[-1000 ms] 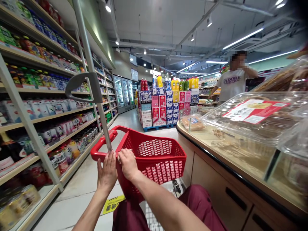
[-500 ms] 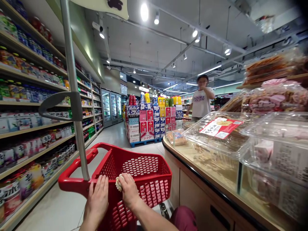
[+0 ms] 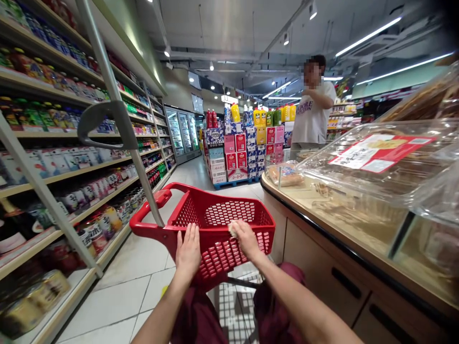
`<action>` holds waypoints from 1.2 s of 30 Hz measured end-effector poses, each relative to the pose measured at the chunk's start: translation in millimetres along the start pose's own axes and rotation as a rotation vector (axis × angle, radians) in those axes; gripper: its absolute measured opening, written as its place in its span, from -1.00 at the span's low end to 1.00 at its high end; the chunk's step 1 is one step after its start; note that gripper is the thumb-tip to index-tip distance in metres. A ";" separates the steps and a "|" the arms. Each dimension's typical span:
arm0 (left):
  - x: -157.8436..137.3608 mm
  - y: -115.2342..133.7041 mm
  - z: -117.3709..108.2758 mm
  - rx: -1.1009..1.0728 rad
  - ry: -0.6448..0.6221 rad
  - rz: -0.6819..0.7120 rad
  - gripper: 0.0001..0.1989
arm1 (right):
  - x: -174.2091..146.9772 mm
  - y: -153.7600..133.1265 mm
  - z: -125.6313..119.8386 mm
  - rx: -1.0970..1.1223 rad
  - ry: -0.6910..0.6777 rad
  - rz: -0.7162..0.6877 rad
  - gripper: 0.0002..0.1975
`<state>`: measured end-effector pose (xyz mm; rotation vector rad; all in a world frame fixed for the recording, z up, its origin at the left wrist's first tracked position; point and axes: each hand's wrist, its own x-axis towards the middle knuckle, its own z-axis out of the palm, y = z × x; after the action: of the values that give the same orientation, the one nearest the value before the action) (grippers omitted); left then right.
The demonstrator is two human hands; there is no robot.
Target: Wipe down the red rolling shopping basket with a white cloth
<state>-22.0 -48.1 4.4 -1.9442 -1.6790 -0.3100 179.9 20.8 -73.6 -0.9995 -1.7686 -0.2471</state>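
Note:
A red plastic shopping cart with perforated walls stands before me. On the outside of its near wall my left hand lies flat, fingers stretched out over the rim, holding nothing. Farther right along that same rim, my right hand is closed around a crumpled whitish cloth pressed to the edge. Most of the cloth is hidden under the fingers. A metal pole with a grey plastic loop rises from the cart's left end.
Shelves of bottled drinks line the left side. At right is a wooden counter with clear plastic food boxes. Stacked cartons stand ahead. A person in a white shirt is behind the counter's far end.
My right hand has slid right along the cart rim with the cloth. My left hand stays on the near wall. The view has shifted, and the person ahead appears nearer.

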 end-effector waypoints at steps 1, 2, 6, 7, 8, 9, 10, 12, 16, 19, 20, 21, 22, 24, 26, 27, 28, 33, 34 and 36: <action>0.4 2.2 -1.1 0.000 -0.015 0.002 -0.39 | -4.2 9.9 -7.6 -0.020 0.017 0.029 -0.62; 1.1 5.3 -2.1 0.000 -0.033 0.012 -0.39 | -7.9 17.3 -12.7 -0.044 0.032 0.055 -0.59; 4.7 21.1 -3.7 -0.011 -0.085 0.058 -0.40 | -13.2 19.0 -7.6 -0.090 0.021 0.043 -0.59; 5.0 23.9 -3.4 -0.009 -0.088 0.056 -0.40 | -13.2 18.2 -4.8 -0.090 0.005 0.023 -0.60; 5.1 25.8 -3.2 -0.005 -0.090 0.049 -0.40 | -13.6 19.9 -3.9 -0.089 -0.010 0.009 -0.60; 5.1 26.8 -3.1 -0.003 -0.091 0.049 -0.39 | -15.0 24.7 -5.6 -0.098 -0.020 0.009 -0.60; 4.9 27.5 -3.1 -0.001 -0.094 0.054 -0.39 | -17.4 32.5 -9.8 -0.115 -0.018 0.030 -0.59; 4.6 29.7 -3.1 0.001 -0.095 0.055 -0.38 | -24.5 52.4 -22.5 -0.170 0.025 0.138 -0.58; 5.2 42.6 -1.6 -0.004 -0.096 0.090 -0.39 | -33.7 68.8 -34.2 -0.237 0.089 0.283 -0.58; 5.8 52.3 0.5 -0.006 -0.112 0.087 -0.40 | -32.3 58.9 -27.5 -0.172 0.003 0.168 -0.54; 5.9 54.0 1.0 -0.004 -0.116 0.075 -0.39 | -31.8 57.5 -26.9 -0.152 -0.016 0.141 -0.53; 5.9 54.9 1.4 -0.003 -0.121 0.071 -0.39 | -31.8 58.5 -28.2 -0.141 -0.020 0.137 -0.53; 5.9 55.4 1.7 -0.002 -0.127 0.075 -0.38 | -32.3 61.7 -31.2 -0.142 -0.005 0.161 -0.54; 5.8 56.5 2.1 -0.003 -0.135 0.082 -0.39 | -34.0 71.2 -39.5 -0.177 0.058 0.261 -0.56; 5.6 59.0 2.6 -0.009 -0.139 0.074 -0.39 | -35.0 77.4 -45.2 -0.206 0.088 0.321 -0.57; 5.4 60.6 2.9 -0.015 -0.142 0.074 -0.38 | -35.0 77.8 -45.9 -0.207 0.077 0.313 -0.57; 5.2 62.3 3.2 -0.022 -0.147 0.076 -0.36 | -34.9 76.7 -45.5 -0.198 0.050 0.282 -0.57; 5.1 66.1 3.0 -0.037 -0.178 0.101 -0.36 | -36.2 76.2 -45.6 -0.168 -0.009 0.220 -0.56; 5.3 66.8 2.7 -0.038 -0.181 0.104 -0.37 | -36.9 78.5 -47.0 -0.185 0.020 0.262 -0.57; 5.3 69.7 2.0 -0.042 -0.184 0.111 -0.38 | -37.5 80.8 -47.9 -0.211 0.071 0.323 -0.58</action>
<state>46.0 -47.5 -12.2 -2.1435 -1.6806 -0.1284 275.1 24.6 -107.5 -1.3929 -1.5116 -0.2643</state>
